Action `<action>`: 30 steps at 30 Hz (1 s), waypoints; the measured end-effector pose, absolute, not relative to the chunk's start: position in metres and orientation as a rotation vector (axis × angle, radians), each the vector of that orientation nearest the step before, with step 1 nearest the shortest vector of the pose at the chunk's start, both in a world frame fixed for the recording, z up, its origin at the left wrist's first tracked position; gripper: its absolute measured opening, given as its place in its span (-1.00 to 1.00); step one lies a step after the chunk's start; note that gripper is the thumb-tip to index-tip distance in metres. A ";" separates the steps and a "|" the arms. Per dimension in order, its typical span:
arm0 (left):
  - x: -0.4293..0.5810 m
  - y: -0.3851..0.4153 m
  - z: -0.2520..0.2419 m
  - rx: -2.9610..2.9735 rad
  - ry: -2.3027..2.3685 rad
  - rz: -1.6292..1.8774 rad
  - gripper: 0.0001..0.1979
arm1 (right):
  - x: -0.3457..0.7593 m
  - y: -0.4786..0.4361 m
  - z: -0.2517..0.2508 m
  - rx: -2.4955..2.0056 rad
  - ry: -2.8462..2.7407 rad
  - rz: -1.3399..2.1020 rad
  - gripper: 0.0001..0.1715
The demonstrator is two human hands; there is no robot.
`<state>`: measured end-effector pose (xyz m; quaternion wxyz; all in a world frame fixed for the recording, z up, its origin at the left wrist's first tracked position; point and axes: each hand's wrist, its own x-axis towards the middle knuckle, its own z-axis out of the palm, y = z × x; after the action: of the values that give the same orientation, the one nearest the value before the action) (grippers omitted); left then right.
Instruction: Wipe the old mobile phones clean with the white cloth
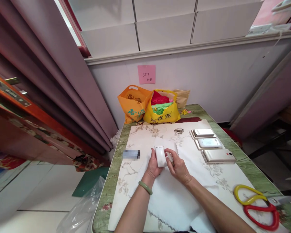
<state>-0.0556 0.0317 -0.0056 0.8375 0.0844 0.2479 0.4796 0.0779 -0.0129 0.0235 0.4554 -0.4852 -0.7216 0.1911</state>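
A small white phone [160,156] lies across the palm of my left hand [153,165], its dark marks at the far end. The fingers of that hand are curled round its edge, and a green bangle [145,187] circles the wrist. Close beside the phone, my right hand [179,167] is closed on a small pale bottle [170,157] that looks like a sprayer. Most of the bottle is hidden by the fingers. Beneath both hands a white cloth with a zigzag edge [169,204] is spread over the floral sheet [126,179].
On the right are several phones, the nearest a gold one [219,155], and scissors [259,204] with yellow and red handles. A blurred rectangular item [131,154] lies left. An orange bag [134,103] and a yellow bag [161,113] stand against the wall near thin-framed glasses [178,131].
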 end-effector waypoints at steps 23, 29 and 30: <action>-0.058 0.031 -0.009 0.255 0.523 0.978 -0.32 | 0.079 -0.015 0.013 -1.187 -1.860 0.377 -0.49; -0.058 0.032 -0.008 0.245 0.552 0.996 -0.34 | 0.081 -0.016 0.017 -1.205 -1.874 0.407 -0.43; -0.057 0.032 -0.008 0.235 0.562 1.009 -0.36 | 0.081 -0.015 0.018 -1.210 -1.876 0.415 -0.45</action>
<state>-0.0574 0.0318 -0.0085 0.8314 0.1107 0.2648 0.4757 0.0807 -0.0146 0.0184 0.4221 -0.4831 -0.7490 0.1656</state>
